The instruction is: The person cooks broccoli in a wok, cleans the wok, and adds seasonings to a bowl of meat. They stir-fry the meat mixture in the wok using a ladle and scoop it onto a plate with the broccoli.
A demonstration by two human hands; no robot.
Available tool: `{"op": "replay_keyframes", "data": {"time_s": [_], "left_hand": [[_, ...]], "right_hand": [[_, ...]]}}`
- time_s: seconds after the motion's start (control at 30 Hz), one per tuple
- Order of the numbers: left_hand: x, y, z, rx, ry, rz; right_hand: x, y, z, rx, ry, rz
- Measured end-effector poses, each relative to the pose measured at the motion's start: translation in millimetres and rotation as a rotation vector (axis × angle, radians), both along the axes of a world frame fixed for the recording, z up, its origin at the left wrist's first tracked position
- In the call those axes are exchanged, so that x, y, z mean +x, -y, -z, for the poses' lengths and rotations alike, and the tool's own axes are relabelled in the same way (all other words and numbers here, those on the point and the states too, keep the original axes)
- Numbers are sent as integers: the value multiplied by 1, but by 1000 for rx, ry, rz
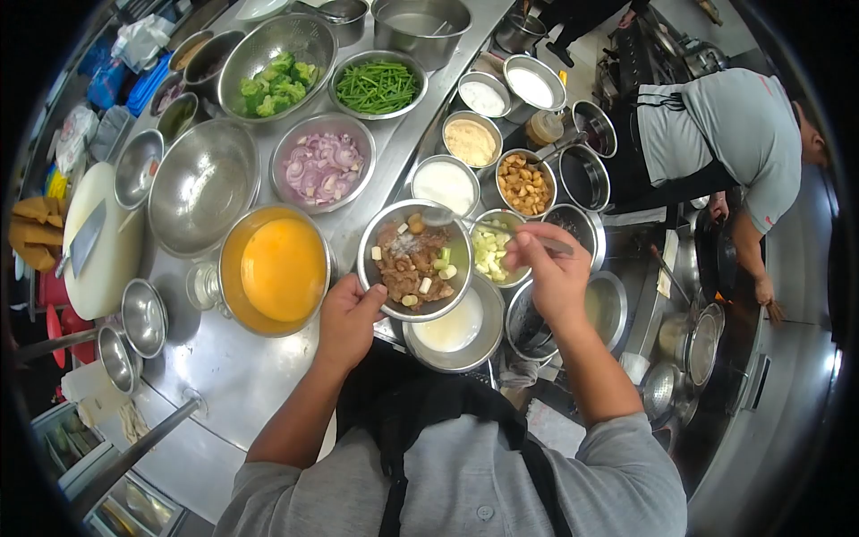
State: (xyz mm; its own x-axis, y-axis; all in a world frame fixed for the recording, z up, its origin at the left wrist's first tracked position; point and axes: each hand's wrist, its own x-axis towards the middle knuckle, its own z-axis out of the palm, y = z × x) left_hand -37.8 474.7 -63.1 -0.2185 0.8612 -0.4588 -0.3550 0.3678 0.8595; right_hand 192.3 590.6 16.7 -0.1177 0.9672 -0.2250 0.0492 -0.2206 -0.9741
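Note:
My left hand (347, 327) grips the near-left rim of a small steel bowl (461, 255), thumb on top. Brown sliced meat (407, 259) lies in it with pale green and white chopped pieces and a little white powder. Between the closed fingers of my right hand (557, 268) is a metal spoon (483, 224), its head over the bowl's far edge. Just beyond are a bowl of white powder (445, 185) and a container of chopped pale green vegetable (490, 253). Partly under the held bowl stands a pot of milky liquid (452, 329).
Left on the steel counter are a pot of orange liquid (284, 270), sliced red onions (323, 168), green beans (378, 87) and broccoli (279, 85). A knife (88, 237) rests on a round white board (107, 277). At right, a co-worker (743, 134) bends over a wok (713, 255).

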Motion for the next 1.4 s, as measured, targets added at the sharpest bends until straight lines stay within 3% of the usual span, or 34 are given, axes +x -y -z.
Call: {"op": "replay_keyframes", "data": {"time_s": [0.07, 0.1, 0.17, 0.3, 0.4, 0.7, 0.97, 1.13, 1.23, 1.4], "left_hand": [[-2, -1, 0, -8, -20, 4], [-4, -2, -4, -22, -33, 9], [-5, 0, -5, -37, -46, 24], [-3, -3, -4, -39, -5, 14], [-5, -5, -9, -30, 2, 24], [-8, -14, -11, 6, 28, 44], [0, -47, -12, 5, 48, 1], [3, -85, 3, 43, -13, 3], [5, -98, -3, 53, -61, 18], [1, -104, -18, 58, -41, -3]], "right_hand": [[2, -13, 8, 177, -38, 117], [1, -27, 9, 135, -14, 199], [2, -61, 36, 239, -34, 190], [-7, -116, 90, 217, 78, 209], [-18, -130, 101, 210, 68, 226], [-23, -130, 99, 133, 1, 245], [0, -123, 63, -38, -235, 378], [9, -97, 14, 57, -91, 191], [1, -143, 32, 210, -45, 308], [-27, -221, 84, 245, -89, 393]]}}
